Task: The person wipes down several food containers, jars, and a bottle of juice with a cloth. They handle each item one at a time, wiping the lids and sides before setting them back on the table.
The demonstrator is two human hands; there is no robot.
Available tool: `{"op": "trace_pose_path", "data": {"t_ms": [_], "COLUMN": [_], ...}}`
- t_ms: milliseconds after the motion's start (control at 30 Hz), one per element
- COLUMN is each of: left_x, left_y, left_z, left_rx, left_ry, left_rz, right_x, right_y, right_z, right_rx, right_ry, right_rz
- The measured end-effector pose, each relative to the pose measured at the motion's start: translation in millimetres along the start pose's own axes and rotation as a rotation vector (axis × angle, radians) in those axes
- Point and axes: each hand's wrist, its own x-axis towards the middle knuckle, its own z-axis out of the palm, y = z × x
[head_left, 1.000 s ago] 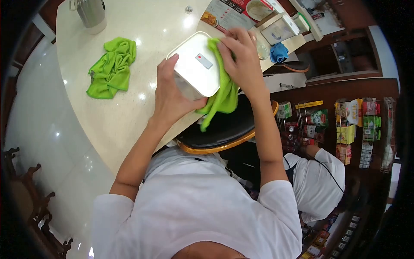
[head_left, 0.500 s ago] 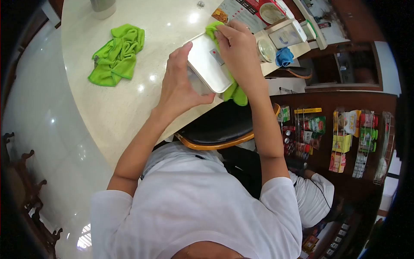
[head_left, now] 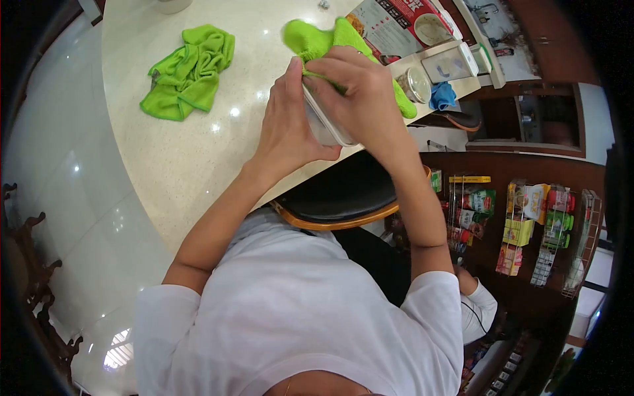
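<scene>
A white-lidded clear container (head_left: 321,125) is tilted near the table's front edge. My left hand (head_left: 287,125) grips its left side, with the thumb at the near end and the fingertips at the far end. A green cloth (head_left: 310,38) spreads over the far part of the container and beyond it. My right hand (head_left: 353,92) pinches a fold of this cloth against the lid's far left edge and covers much of the lid. A second green cloth (head_left: 191,69) lies crumpled on the table to the left.
On the pale table (head_left: 178,178) at the right are a printed mat (head_left: 383,33), a round jar (head_left: 415,86), a clear box (head_left: 446,65) and a blue cloth (head_left: 442,96). A black chair (head_left: 337,191) stands at the near edge. A person's white sleeve (head_left: 477,313) shows lower right.
My right hand has moved with the cloth to the lid's left edge. The cloth now spreads out beyond the container, and the container is tilted more. The view has shifted slightly.
</scene>
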Motion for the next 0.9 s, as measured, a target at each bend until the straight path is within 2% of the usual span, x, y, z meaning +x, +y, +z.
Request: {"op": "trace_pose_path", "data": {"t_ms": [67, 100, 200, 267, 333, 400, 467, 600, 667, 733, 800, 833, 867, 900], "left_x": [0.5, 0.5, -0.7, -1.0, -3.9, -5.6, -1.5, -4.8, -3.2, -5.0, -5.9, -5.8, -5.9, -5.2], "left_y": [3.0, 3.4, 4.0, 2.9, -0.3, -0.7, 0.5, 2.7, 1.9, 3.5, 2.6, 1.7, 0.7, 0.7], "left_z": [-0.1, 0.2, 2.9, 2.7, 3.2, 3.5, 3.3, 3.8, 3.5, 5.3, 5.1, 4.9, 4.9, 5.0], "left_rx": [0.030, 0.030, 0.050, 0.039, 0.031, 0.052, 0.006, 0.020, 0.008, 0.027, -0.003, -0.003, -0.014, -0.024], "left_ry": [-0.022, -0.019, -0.004, -0.005, -0.007, 0.017, 0.044, -0.022, 0.011, 0.014, 0.005, 0.002, 0.008, 0.015], "left_rz": [-0.016, -0.013, -0.010, -0.021, -0.017, -0.021, 0.040, 0.025, -0.019, -0.036, -0.050, -0.045, -0.024, -0.003], "right_x": [-0.7, -0.5, -0.7, -2.4, -10.5, -26.4, -46.9, -81.3, -97.9, -108.0, -109.3, -126.2, -124.0, -126.7], "right_y": [24.8, 35.1, 41.8, 25.4, 2.6, -14.2, -21.3, -9.2, 26.0, 30.7, 0.1, -2.5, -12.8, -6.9], "right_z": [-10.2, -17.8, -19.8, -12.1, -3.9, -23.7, -46.6, -53.6, -41.3, -6.7, 27.0, 53.4, 59.0, 58.0], "right_rx": [0.032, -0.071, -0.243, -0.213, -0.055, -0.100, -0.093, -0.028, -0.034, 0.349, 0.268, 0.000, -0.063, -0.006], "right_ry": [-0.013, 0.021, 0.087, 0.053, -0.002, -0.068, -0.230, -0.181, 0.113, 0.389, 0.603, 0.620, 0.565, 0.566], "right_rz": [0.118, 0.146, 0.131, 0.086, -0.106, -0.078, 0.046, 0.127, 0.331, 0.527, 0.660, 0.450, 0.189, 0.207]}}
